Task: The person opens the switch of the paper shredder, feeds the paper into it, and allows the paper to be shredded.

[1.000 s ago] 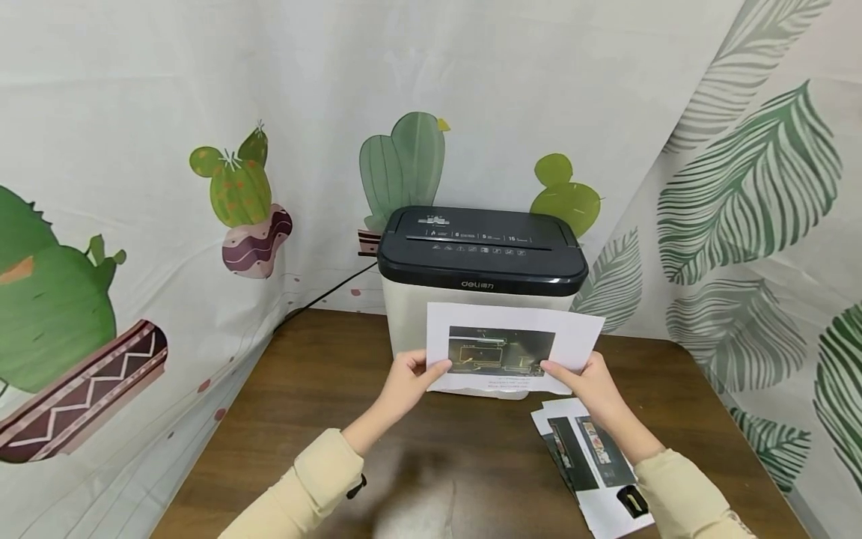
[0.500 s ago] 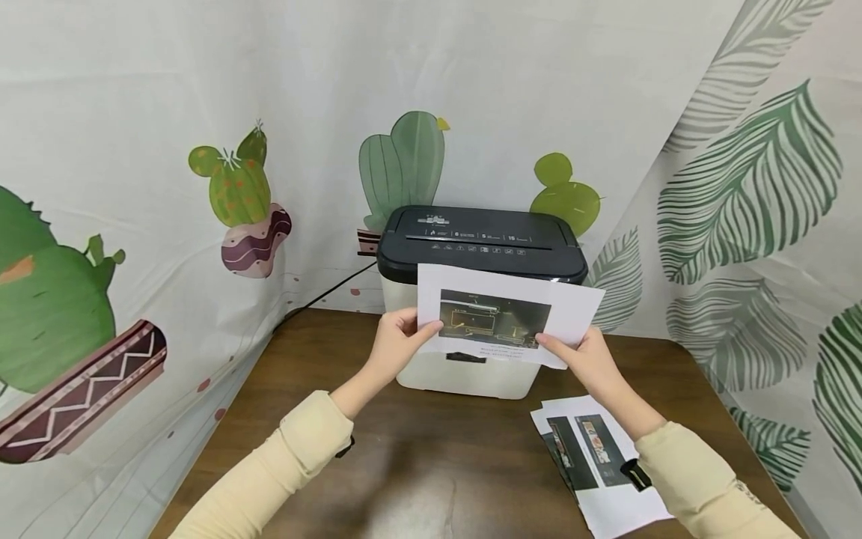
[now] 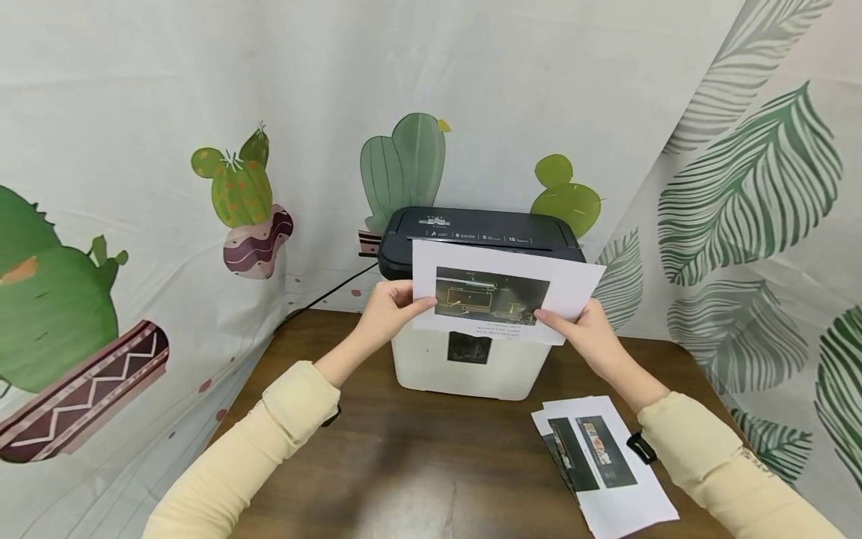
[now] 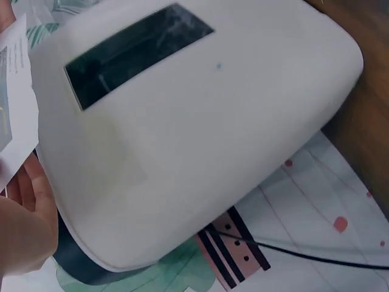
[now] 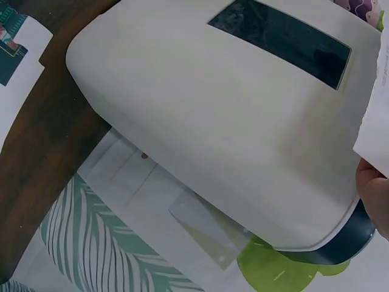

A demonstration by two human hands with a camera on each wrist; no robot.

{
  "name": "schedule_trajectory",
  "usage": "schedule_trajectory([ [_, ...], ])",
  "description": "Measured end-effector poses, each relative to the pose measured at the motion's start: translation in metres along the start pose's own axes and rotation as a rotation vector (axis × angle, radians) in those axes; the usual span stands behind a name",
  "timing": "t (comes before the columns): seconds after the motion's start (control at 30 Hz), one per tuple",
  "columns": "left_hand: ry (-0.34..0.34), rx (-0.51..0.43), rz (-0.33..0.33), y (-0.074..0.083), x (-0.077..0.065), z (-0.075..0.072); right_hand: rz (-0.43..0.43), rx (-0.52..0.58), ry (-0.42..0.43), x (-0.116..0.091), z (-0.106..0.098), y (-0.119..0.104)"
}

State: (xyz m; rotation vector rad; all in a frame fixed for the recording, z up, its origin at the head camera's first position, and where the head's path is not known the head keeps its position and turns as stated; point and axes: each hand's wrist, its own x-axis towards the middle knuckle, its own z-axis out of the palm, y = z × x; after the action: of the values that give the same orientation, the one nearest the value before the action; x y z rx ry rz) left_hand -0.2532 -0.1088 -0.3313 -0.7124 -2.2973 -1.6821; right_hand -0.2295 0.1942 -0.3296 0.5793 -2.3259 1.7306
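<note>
A white paper sheet [image 3: 572,288] printed with a dark picture is stretched between both hands, overlapping the front of a paper shredder [image 3: 431,367] in the head view. My left hand [image 3: 387,311] pinches its left side, thumb on the printed face and fingers behind. On the opposite side my right hand [image 3: 586,333] pinches it the same way. The sheet's lower edge looks torn in the right wrist view. The shredder has a black lid [image 3: 485,221] with a slot, partly covered by the sheet, and a white bin with a dark window [image 4: 137,55].
Several printed sheets [image 3: 636,505] lie overlapped on the brown wooden table [image 3: 377,464], at the right below my right forearm. A black cord [image 3: 330,288] runs left from the shredder. Cloth printed with cacti and leaves [image 3: 310,112] hangs behind and beside the table.
Both hands have raised the sheet from low in front of the shredder bin up to the lid's front edge. More of the bin and its window now shows beneath it.
</note>
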Motion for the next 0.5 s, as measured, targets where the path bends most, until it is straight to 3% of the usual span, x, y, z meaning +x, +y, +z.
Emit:
schedule_trajectory([
  [0.1,-0.008,0.028,0.017,0.002,0.006,-0.007,-0.027,0.006,-0.014,0.007,-0.002,-0.004],
  [0.3,0.018,0.096,0.057,0.009,0.02,-0.02,-0.047,0.021,0.05,0.02,-0.01,-0.018],
  [0.5,0.043,0.087,0.12,0.019,0.036,-0.027,-0.093,0.165,0.087,0.029,-0.015,-0.032],
])
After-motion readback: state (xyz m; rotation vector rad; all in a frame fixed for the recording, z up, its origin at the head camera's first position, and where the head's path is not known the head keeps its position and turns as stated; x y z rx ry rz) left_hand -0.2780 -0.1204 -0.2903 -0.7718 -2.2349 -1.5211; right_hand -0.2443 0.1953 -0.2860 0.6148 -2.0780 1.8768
